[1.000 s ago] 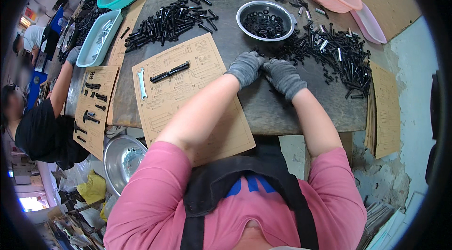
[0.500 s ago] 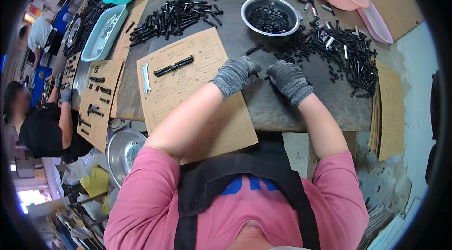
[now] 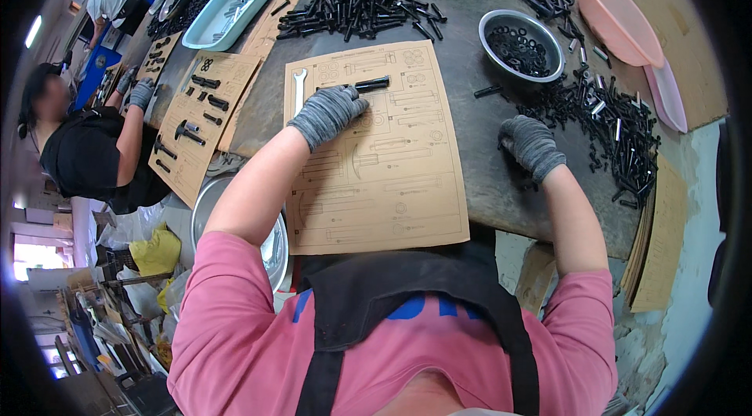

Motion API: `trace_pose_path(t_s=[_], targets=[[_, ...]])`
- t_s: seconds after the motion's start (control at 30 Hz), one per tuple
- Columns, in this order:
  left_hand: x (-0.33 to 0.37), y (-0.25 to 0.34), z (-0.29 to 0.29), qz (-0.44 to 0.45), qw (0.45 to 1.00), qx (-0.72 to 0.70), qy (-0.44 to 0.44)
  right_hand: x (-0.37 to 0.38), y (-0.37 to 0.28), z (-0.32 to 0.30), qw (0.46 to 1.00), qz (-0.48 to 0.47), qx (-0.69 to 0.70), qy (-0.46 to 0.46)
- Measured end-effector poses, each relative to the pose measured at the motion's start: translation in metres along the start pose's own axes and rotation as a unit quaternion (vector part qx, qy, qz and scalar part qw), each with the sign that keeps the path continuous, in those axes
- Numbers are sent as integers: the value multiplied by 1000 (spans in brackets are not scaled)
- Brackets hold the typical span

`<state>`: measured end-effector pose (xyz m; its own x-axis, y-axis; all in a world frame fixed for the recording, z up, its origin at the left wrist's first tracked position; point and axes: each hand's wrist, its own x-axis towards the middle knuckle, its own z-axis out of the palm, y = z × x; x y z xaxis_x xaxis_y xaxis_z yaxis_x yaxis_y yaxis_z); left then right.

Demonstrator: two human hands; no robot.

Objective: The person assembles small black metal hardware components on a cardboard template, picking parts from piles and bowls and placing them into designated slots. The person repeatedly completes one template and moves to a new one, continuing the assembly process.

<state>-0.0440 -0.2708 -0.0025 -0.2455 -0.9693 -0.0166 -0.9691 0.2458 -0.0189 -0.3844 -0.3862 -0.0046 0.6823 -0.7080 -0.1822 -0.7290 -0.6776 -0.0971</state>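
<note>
My left hand [image 3: 333, 113], in a grey knit glove, lies on the printed cardboard sheet [image 3: 392, 212] with its fingers curled. Just beyond its fingers are black bolts [image 3: 371, 85], partly covered by the hand; whether it grips anything is hidden. A silver open-ended wrench [image 3: 299, 90] lies on the sheet, left of that hand. My right hand [image 3: 533, 146], gloved alike, is closed low over the tabletop below a metal bowl [image 3: 559, 63]. What its fingers hold, if anything, does not show. Black ring-shaped parts [image 3: 517, 52] fill the bowl. A single short black bolt [image 3: 487, 92] lies left of it.
A heap of black bolts [image 3: 360, 9] lies beyond the sheet; small black and silver parts [image 3: 611, 126] spread at right. Pink trays [image 3: 619, 12] stand at the far right, a teal tray [image 3: 189, 38] at left. A co-worker [image 3: 94, 138] handles another parts card [image 3: 223, 75].
My left hand has moved left, away from my right hand, onto the sheet beside the bolts. The right hand is now farther right and apart from it. The whole view has shifted.
</note>
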Motion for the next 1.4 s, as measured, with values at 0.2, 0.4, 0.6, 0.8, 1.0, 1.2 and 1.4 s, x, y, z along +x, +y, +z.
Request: trace_pose_path(t_s=[0.2,0.4,0.6,0.8,1.0,1.2,1.4], targets=[[-8,-6,19,-171,910,-376,25,9,-5,-7,1000,3,23,-5],[-16,8,24,-142,960,-226,79,4,-11,-29,992,1,66,103],[-8,17,22,-168,966,-173,91,-26,-13,-27,997,50,-17,58],[-6,17,20,-179,966,-173,74,-11,-16,-1,989,114,-71,57],[-11,1,13,-208,940,-262,65,8,-16,-3,998,66,-16,2],[-8,-34,2,-223,953,-183,91,23,-31,-18,996,47,-46,-54],[-4,-48,1,-178,979,-97,-23,77,-80,-23,986,-69,135,67]])
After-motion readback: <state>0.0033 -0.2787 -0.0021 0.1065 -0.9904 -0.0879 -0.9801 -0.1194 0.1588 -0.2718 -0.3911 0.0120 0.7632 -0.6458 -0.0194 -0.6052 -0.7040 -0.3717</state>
